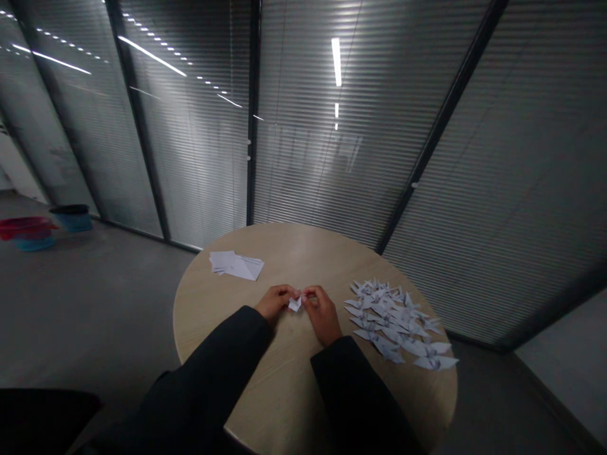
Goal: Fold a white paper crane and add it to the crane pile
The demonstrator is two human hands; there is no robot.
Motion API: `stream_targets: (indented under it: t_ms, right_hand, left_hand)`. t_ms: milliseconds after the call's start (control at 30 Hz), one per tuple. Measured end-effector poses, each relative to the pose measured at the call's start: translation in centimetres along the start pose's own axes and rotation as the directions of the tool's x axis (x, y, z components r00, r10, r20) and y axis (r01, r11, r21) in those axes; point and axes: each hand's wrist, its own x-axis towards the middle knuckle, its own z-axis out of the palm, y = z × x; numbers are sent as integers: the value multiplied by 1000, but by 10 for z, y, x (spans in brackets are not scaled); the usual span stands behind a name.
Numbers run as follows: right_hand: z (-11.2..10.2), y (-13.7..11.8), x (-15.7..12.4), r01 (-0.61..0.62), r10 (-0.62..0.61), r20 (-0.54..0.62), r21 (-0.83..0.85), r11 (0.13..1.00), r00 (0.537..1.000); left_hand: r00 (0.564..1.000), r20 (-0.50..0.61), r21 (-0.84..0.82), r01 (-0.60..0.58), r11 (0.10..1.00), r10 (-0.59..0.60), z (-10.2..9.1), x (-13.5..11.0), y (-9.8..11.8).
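Observation:
My left hand (275, 301) and my right hand (322, 313) meet over the middle of a round wooden table (294, 379). Both pinch a small folded piece of white paper (294, 304) between their fingertips, just above the tabletop. Both arms wear dark sleeves. To the right of my right hand lies a spread of several folded white paper figures (398, 322). A small stack of flat white paper sheets (236, 264) lies at the table's far left.
Glass walls with closed blinds (332, 139) stand right behind the table. On the grey floor at far left sit a red basin (23, 227) and a blue basin (73, 218). A dark object (42, 417) fills the lower left corner.

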Motion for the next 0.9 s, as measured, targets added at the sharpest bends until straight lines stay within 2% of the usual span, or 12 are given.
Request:
stream_targets:
  t_ms: [433,900]
  right_hand:
    - [1,1,-4,66,-65,17,-149,987,998]
    - [-1,2,-4,86,-85,12,-182,980,996]
  left_hand:
    - [1000,-13,45,-12,999,13,-1,0,-1]
    - [1000,-10,-54,29,998,-29,7,-5,7]
